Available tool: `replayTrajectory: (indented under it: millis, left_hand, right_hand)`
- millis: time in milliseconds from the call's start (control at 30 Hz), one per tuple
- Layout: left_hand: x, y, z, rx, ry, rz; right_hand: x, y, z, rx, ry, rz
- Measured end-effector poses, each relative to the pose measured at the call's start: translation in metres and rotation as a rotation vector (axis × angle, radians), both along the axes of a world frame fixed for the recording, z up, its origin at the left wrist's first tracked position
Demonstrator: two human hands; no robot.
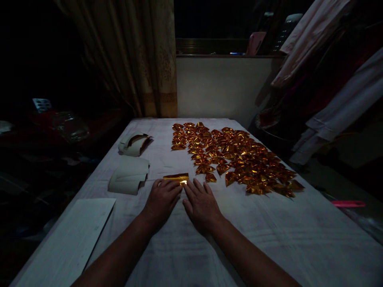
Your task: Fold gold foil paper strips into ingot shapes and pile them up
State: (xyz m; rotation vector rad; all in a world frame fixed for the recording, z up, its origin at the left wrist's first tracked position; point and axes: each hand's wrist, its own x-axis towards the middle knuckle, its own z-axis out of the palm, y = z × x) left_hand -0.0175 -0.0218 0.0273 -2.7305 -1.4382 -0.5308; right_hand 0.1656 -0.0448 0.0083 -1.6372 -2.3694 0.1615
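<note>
A strip of shiny gold foil paper (176, 177) lies on the cloth-covered surface in front of me, its near edge under my fingers. My left hand (161, 201) is bent over the strip's left part, fingers close together and holding it down. Flat on the cloth, my right hand (202, 204) has its fingers stretched out, with the tips at the strip's right end. Just beyond and to the right spreads a large group of folded gold foil pieces (236, 151), many of them overlapping.
Curved pale card pieces (128, 173) sit on the left, with a flat pale board (70, 243) nearer me. The white cloth (185, 255) covers the surface. A curtain (149, 59) hangs at the back, clothes (344, 103) on the right. A pink handle (348, 203) shows beside the right edge.
</note>
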Motion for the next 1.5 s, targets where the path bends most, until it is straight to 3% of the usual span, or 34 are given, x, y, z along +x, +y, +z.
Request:
replayTrajectory:
  millis: [500,933,1133,1367,1500]
  left_hand:
    - [-0.021,-0.012,-0.022,-0.055,0.14,0.096]
    - [-0.017,-0.012,-0.022,-0.088,0.151,0.102]
    - [-0.015,-0.013,-0.02,-0.083,0.158,0.121]
    - [-0.015,-0.014,-0.017,-0.09,0.177,0.108]
    - [-0.017,-0.015,-0.018,-0.091,0.174,0.116]
  right_hand:
    - [-0.001,-0.003,0.009,0.038,0.03,-0.045]
    - [-0.008,0.004,0.014,0.11,-0.003,-0.045]
    - [-0.008,0.004,0.014,0.065,-0.013,-0.039]
    - [-0.016,0.001,0.008,-0.016,0.016,0.111]
    - [-0.011,-0.006,0.01,-0.054,-0.003,0.046]
